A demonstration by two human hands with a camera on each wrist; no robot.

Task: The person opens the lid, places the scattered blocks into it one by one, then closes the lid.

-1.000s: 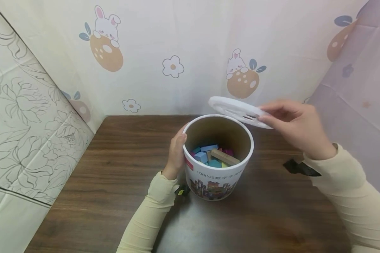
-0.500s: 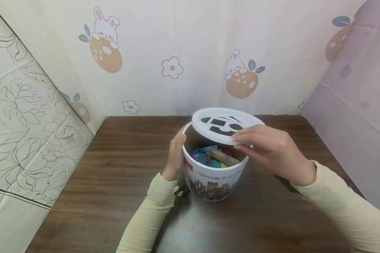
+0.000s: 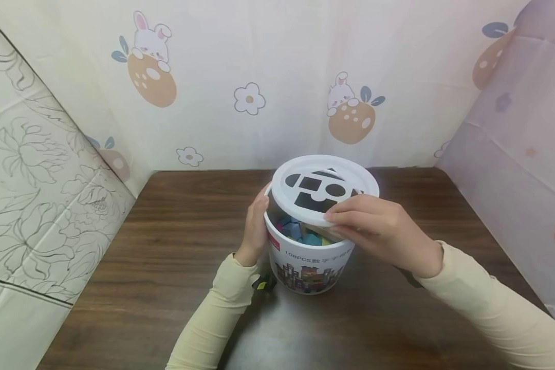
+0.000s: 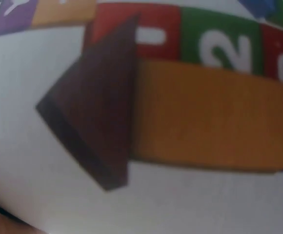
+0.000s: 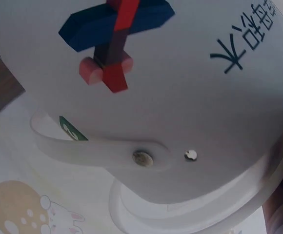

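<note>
A white bucket printed with a block city and "108PCS" stands on the table, with coloured wooden blocks showing inside. My left hand holds its left side, thumb at the rim. With thumb and fingertips, my right hand pinches the near right edge of a round white lid with shape cutouts. That lid lies tilted over the mouth, leaving a gap at the front. In the left wrist view, the printed wall fills the picture. A strap handle and its rivet appear in the right wrist view.
The bucket stands on a dark brown wooden table. A white curtain with rabbits and flowers hangs behind it, and a floral-patterned panel rises at the left. A black wrist strap sits close to the bucket's lower left.
My right hand has brought the lid left and down from the bucket's far right, so it now covers most of the mouth. My left hand keeps its hold on the bucket.
</note>
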